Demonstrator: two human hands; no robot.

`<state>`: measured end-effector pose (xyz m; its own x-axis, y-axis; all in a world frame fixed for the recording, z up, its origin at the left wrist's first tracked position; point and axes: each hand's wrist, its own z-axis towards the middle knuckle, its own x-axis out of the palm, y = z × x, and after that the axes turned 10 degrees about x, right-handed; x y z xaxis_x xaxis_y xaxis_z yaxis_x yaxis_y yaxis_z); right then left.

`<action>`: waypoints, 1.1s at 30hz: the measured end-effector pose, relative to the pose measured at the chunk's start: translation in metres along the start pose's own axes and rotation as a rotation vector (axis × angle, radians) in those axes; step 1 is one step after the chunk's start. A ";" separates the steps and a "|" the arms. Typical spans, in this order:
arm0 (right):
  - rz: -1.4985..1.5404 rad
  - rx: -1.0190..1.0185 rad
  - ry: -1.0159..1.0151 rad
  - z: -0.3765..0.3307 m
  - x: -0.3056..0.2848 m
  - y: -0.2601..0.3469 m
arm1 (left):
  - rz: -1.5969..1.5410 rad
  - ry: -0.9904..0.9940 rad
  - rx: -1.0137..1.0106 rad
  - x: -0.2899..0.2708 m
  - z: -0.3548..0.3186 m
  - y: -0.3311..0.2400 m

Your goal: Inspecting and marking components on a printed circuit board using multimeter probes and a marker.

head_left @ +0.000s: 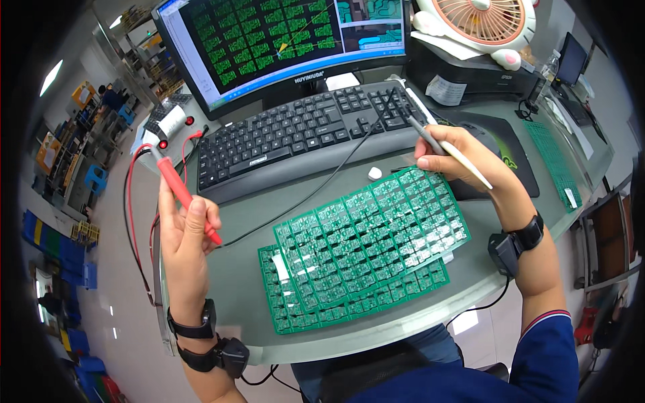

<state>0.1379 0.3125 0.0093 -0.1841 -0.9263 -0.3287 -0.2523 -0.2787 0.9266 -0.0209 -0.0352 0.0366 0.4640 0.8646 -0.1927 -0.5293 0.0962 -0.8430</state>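
Head view: a green panel of many small circuit boards, the upper panel point(373, 232), is noted on the glass-topped desk point(238, 282), laid askew over a second, lower panel point(403, 289) whose near and left margins are left showing. Long axis of the upper panel set from near left to far right. The far-right corner is directed at the right hand point(451, 153), clearly the nearer of the two; whether the corner is touched by the thumb or only neared cannot be told. By that hand, fingers closed, a slim grey-and-white pen-like tool point(463, 161) is held slantwise, its grey end pointed far left, its white end near right. The left hand point(187, 232) is seen raised to the left of the panels, well apart from them; a red probe point(177, 187) is gripped, thumb pressed over it, fingers curled. From it, the panels lie to the right and nearer. A thin black cable point(295, 196) is run from beside the probe's near end toward the keyboard point(295, 134); any join is not made out. Just beyond the upper panel's far edge, a small white cap-like piece point(374, 174) is noted.
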 end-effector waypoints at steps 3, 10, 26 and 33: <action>-0.026 -0.011 -0.031 0.005 0.000 -0.005 | 0.138 -0.078 0.099 -0.003 0.004 0.022; -0.041 0.011 -0.063 0.007 0.002 -0.004 | 0.062 -0.099 0.220 -0.007 0.005 0.020; -0.076 0.051 -0.121 0.006 -0.003 -0.003 | -0.171 0.636 -0.167 0.023 -0.010 0.020; -0.119 0.000 -0.127 0.007 -0.002 -0.001 | -0.007 0.765 0.063 0.037 -0.013 0.017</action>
<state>0.1319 0.3160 0.0073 -0.2720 -0.8473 -0.4562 -0.2795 -0.3841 0.8800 -0.0033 -0.0085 0.0089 0.8175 0.2836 -0.5013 -0.5538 0.1483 -0.8193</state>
